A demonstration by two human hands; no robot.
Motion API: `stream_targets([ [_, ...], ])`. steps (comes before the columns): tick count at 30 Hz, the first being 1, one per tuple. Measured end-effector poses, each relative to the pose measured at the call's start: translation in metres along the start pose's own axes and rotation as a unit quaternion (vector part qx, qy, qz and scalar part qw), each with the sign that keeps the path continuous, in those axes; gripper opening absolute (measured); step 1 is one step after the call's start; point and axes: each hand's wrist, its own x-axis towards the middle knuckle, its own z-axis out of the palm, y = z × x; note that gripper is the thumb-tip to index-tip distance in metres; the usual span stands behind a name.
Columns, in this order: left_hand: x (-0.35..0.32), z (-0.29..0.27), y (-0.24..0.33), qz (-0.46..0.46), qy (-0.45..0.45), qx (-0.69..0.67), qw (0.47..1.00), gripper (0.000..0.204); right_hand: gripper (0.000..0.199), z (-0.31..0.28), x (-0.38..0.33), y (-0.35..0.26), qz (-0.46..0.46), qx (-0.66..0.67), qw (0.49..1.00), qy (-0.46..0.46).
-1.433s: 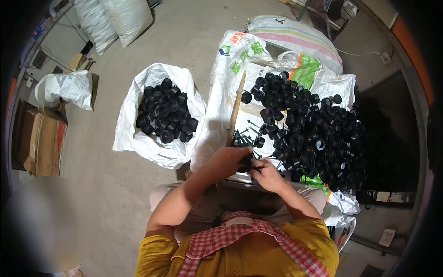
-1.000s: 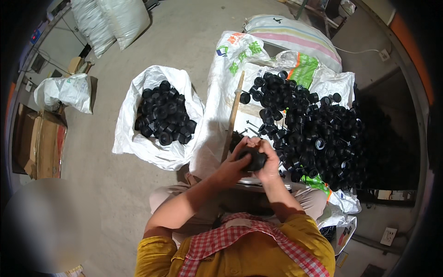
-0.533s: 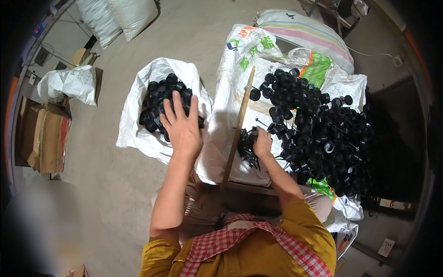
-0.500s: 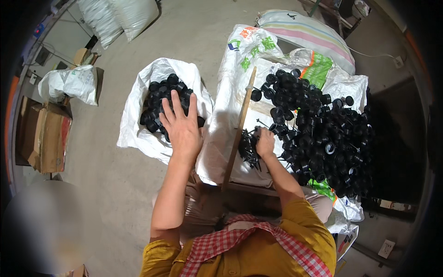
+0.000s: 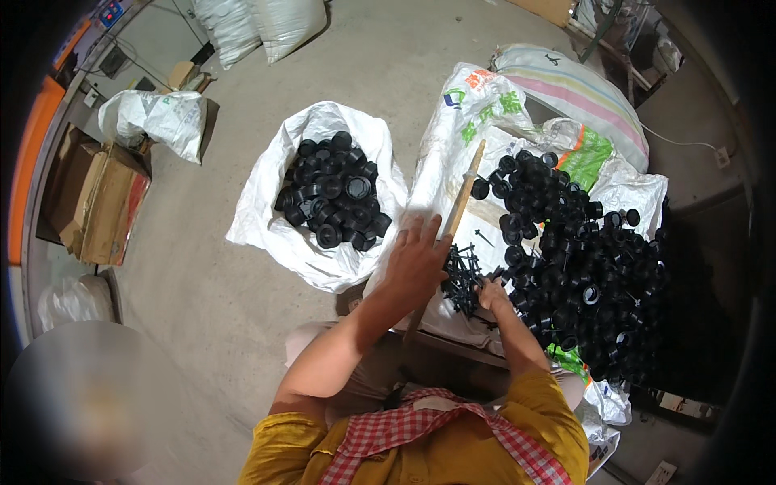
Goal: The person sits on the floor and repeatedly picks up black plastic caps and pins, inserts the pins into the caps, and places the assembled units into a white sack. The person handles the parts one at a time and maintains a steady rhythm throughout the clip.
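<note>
My left hand is over the near part of a wooden strip, fingers stretched out and apart, nothing seen in them. To its right, my right hand is low at the edge of a small pile of thin black plastic stems. Its fingers are closed together; what they hold, if anything, is hard to make out against the dark pieces. A large heap of black plastic caps, some with stems sticking out, spreads to the right of that hand. More black caps fill an open white woven sack on the left.
White sacking covers the low work surface. A stuffed striped sack lies behind it. Cardboard boxes and a white bag stand at the far left, with full white sacks at the back.
My left hand has moved from above the sack of caps rightward to the wooden strip. My right hand has shifted slightly toward me, and the stem pile looks more spread out. The view has shifted.
</note>
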Motion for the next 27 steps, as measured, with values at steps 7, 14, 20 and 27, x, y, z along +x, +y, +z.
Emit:
stream_targets([
  [7, -0.006, 0.015, 0.016, 0.006, -0.088, -0.013, 0.996, 0.059, 0.065, 0.055, -0.029, 0.006, 0.112, 0.152, 0.968, 0.162],
  [14, -0.011, 0.054, 0.031, -0.003, -0.082, -0.126, 0.989, 0.065, 0.058, 0.033, -0.074, -0.028, -0.074, 0.542, 0.783, 0.296],
  [20, -0.001, 0.055, 0.036, -0.026, -0.059, -0.437, 0.897, 0.048, 0.037, -0.042, -0.178, -0.092, -0.231, 0.69, 0.619, 0.295],
  [27, 0.001, 0.032, 0.014, -0.054, -0.248, -0.539, 0.803, 0.033, 0.043, -0.07, -0.216, -0.052, -0.355, 0.207, 0.771, 0.486],
])
